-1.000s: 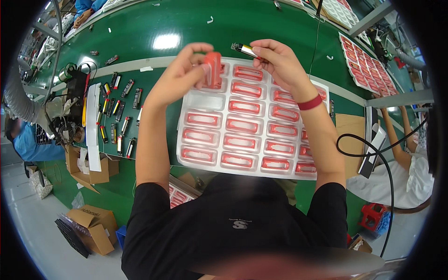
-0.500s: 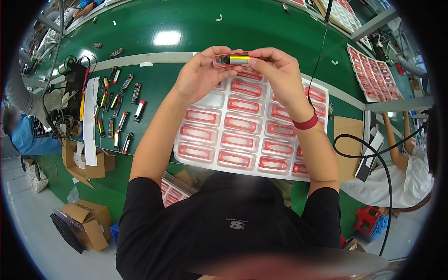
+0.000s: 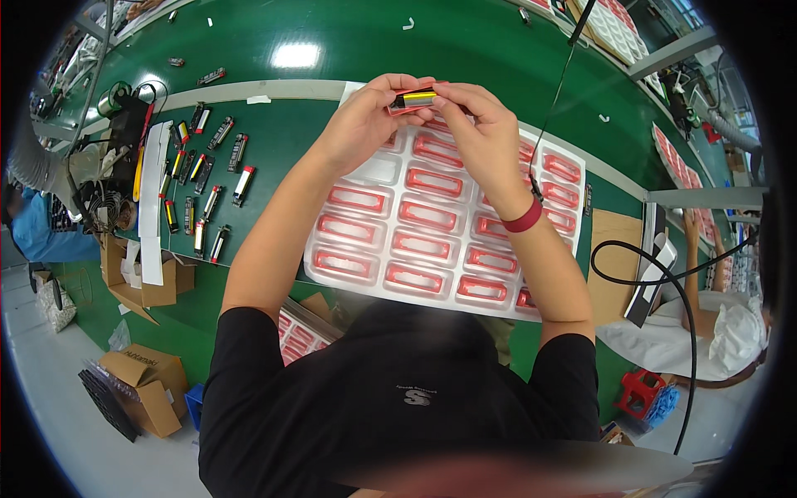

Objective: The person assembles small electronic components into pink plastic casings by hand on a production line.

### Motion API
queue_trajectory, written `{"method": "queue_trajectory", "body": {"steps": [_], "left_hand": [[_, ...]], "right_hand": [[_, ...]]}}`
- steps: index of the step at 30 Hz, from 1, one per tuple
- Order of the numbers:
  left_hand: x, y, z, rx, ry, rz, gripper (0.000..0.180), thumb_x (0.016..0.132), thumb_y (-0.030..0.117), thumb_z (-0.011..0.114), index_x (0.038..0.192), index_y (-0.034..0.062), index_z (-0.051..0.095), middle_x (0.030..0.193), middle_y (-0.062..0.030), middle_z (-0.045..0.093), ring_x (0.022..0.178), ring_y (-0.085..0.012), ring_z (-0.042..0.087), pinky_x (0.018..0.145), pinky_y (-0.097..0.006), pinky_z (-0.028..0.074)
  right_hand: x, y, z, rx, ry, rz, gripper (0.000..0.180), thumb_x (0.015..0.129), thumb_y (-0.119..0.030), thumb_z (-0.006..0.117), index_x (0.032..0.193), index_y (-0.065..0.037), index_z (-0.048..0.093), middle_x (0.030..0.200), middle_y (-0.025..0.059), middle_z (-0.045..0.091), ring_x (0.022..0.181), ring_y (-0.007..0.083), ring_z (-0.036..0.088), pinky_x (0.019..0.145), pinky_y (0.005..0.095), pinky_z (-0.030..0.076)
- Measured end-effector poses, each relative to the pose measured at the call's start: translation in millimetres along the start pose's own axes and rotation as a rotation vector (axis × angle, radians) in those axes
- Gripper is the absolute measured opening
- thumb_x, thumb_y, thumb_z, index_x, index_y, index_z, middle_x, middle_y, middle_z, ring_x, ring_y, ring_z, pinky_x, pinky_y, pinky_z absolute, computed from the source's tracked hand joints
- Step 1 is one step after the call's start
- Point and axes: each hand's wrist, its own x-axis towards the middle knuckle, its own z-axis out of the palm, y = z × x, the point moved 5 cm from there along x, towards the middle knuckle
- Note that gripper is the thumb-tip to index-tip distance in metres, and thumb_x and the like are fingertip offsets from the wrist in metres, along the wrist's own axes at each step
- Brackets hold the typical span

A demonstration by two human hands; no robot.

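Both my hands meet above the far edge of a clear plastic blister tray [image 3: 374, 173] on the green bench. My left hand [image 3: 365, 124] and my right hand [image 3: 481, 133] together pinch a red rectangular frame [image 3: 404, 89] with a small black and yellow battery-like cell [image 3: 415, 100] set in it. The tray's pockets hold several more red frames [image 3: 421, 245]. A red band [image 3: 523, 220] circles my right wrist.
Several loose black, yellow and red cells [image 3: 203, 178] lie to the left beside a white strip [image 3: 151, 207]. More trays of red frames [image 3: 677, 158] sit far right. A black cable [image 3: 664, 278] loops at right. Cardboard boxes [image 3: 141, 382] stand on the floor.
The red frame and the cell, held apart a second ago, have been brought together between both hands. The view has shifted slightly.
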Motion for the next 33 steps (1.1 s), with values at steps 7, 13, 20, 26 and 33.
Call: {"method": "queue_trajectory", "body": {"steps": [7, 13, 20, 26, 33], "left_hand": [[-2, 2, 5, 0.223, 0.124, -0.054, 0.030, 0.103, 0.006, 0.050, 0.132, 0.0010, 0.051, 0.124, -0.0111, 0.064, 0.099, -0.0139, 0.066, 0.088, -0.030, 0.054], [-9, 20, 6, 0.616, 0.059, 0.066, 0.035, 0.099, 0.004, 0.056, 0.133, 0.0016, 0.053, 0.114, -0.0092, 0.067, 0.094, -0.0127, 0.067, 0.075, -0.027, 0.055], [-16, 39, 25, 1.151, 0.131, 0.597, 0.037, 0.087, -0.002, 0.067, 0.124, 0.0027, 0.066, 0.108, -0.0140, 0.071, 0.089, -0.0236, 0.071, 0.073, -0.031, 0.059], [-29, 45, 37, 1.218, 0.158, 0.835, 0.064, 0.078, -0.010, 0.068, 0.140, -0.0023, 0.053, 0.121, -0.0150, 0.071, 0.098, -0.0274, 0.072, 0.081, -0.032, 0.059], [-31, 38, 35, 1.289, 0.084, 1.051, 0.083, 0.071, -0.014, 0.066, 0.150, -0.0051, 0.040, 0.125, -0.0159, 0.071, 0.097, -0.0282, 0.072, 0.080, -0.033, 0.058]], "right_hand": [[5, 12, -3, 0.102, 0.058, -0.042, 0.031, 0.096, -0.002, 0.067, 0.127, 0.003, 0.065, 0.118, 0.0101, 0.066, 0.105, 0.0135, 0.064, 0.088, 0.0247, 0.055], [3, -4, -24, -0.066, -0.221, -0.042, 0.037, 0.092, 0.000, 0.067, 0.129, 0.002, 0.064, 0.112, 0.0123, 0.069, 0.099, 0.0185, 0.069, 0.090, 0.0297, 0.057], [-12, -29, -17, -0.433, 0.015, -0.601, 0.032, 0.083, 0.006, 0.067, 0.115, 0.003, 0.065, 0.107, 0.0180, 0.067, 0.092, 0.0326, 0.068, 0.080, 0.0376, 0.057], [-21, -59, -27, -0.560, 0.038, -0.876, 0.040, 0.075, 0.007, 0.071, 0.114, 0.004, 0.065, 0.103, 0.0164, 0.067, 0.089, 0.0322, 0.068, 0.076, 0.0398, 0.059], [-39, -55, -27, -0.564, 0.088, -1.033, 0.043, 0.072, 0.008, 0.074, 0.114, 0.002, 0.066, 0.103, 0.0163, 0.068, 0.086, 0.0306, 0.069, 0.071, 0.0383, 0.060]]}}
